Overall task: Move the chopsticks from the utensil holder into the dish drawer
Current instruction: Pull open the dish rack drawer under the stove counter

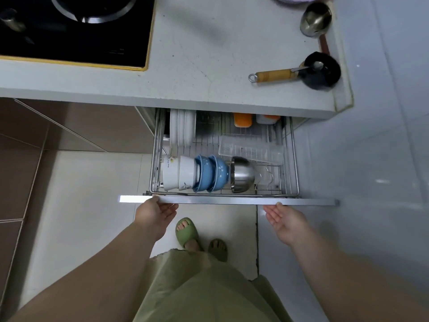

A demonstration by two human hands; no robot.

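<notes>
The dish drawer (222, 201) stands pulled out below the counter, a wire rack behind a silver front rail. In it stand white plates (182, 130), white bowls (177, 174), blue bowls (210, 174), a steel bowl (242, 174) and a clear plastic tray (251, 149). My left hand (154, 213) touches the rail's left part with its fingers under the edge. My right hand (284, 218) is palm up just under the rail's right part, thumb at the edge, fingers apart. No chopsticks or utensil holder show.
On the white counter (197, 66) lie a black ladle with a wooden handle (299, 74) and a steel ladle (314, 18). A black gas hob (69, 29) fills the top left. A wall stands to the right. My feet in green slippers (188, 233) are below the drawer.
</notes>
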